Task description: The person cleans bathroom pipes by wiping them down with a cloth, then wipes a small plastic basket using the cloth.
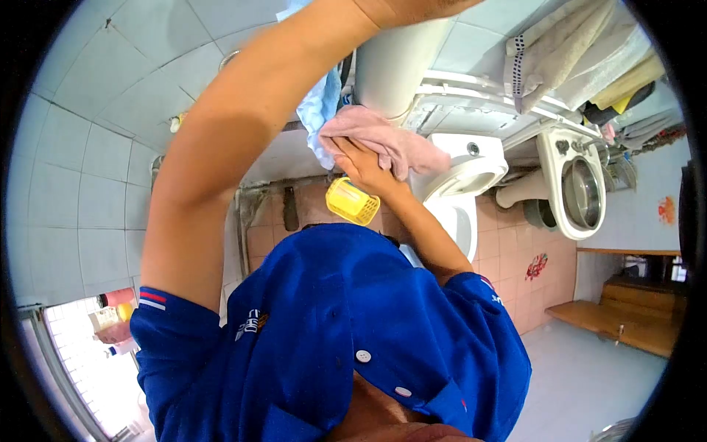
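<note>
My right hand (362, 168) presses on a pink towel (405, 144), its fingers partly sunk in the folds. The towel is bunched up and spreads toward the toilet. Just below that hand a yellow plastic basket (352, 201) with a slotted side shows over the tiled floor. Light blue cloth (318, 110) hangs down beside the towel's left end. My left arm reaches up across the view, and only part of my left hand (423, 9) shows at the top edge, its fingers cut off. A thick white column (398, 70) stands behind the towel.
Right of the towel is a white toilet (465, 177) with its lid raised. Farther right, a washbasin (549, 158) holds a metal bowl (582, 193). Several towels (563, 55) hang at the upper right. A wooden step (626, 324) lies at the lower right, and grey tiled wall (81, 162) at the left.
</note>
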{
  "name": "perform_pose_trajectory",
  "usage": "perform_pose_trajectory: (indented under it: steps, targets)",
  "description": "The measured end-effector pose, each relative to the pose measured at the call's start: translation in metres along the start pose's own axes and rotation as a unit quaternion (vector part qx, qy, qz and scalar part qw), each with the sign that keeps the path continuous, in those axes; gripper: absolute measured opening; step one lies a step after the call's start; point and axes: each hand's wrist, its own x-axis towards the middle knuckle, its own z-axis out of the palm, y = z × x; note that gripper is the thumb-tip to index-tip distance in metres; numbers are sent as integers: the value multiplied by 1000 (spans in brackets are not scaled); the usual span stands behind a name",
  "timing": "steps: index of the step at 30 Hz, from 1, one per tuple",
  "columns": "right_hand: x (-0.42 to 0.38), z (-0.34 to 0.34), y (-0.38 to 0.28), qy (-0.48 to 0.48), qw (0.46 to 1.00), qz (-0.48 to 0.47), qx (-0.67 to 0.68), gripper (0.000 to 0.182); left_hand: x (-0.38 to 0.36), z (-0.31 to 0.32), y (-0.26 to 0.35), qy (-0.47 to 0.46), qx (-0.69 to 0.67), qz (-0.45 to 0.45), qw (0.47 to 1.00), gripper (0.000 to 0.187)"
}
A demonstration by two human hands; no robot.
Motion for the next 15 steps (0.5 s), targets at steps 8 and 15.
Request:
perform_pose_trajectory:
  steps: [8, 15]
  targets:
    - [-17, -19, 33, -44, 966, 75, -245, 37, -97, -45, 83, -143, -253, -242, 926, 11]
    - [-10, -29, 39, -6, 936, -63, -345, 29, -195, -85, 161, -282, -314, -603, 677, 15]
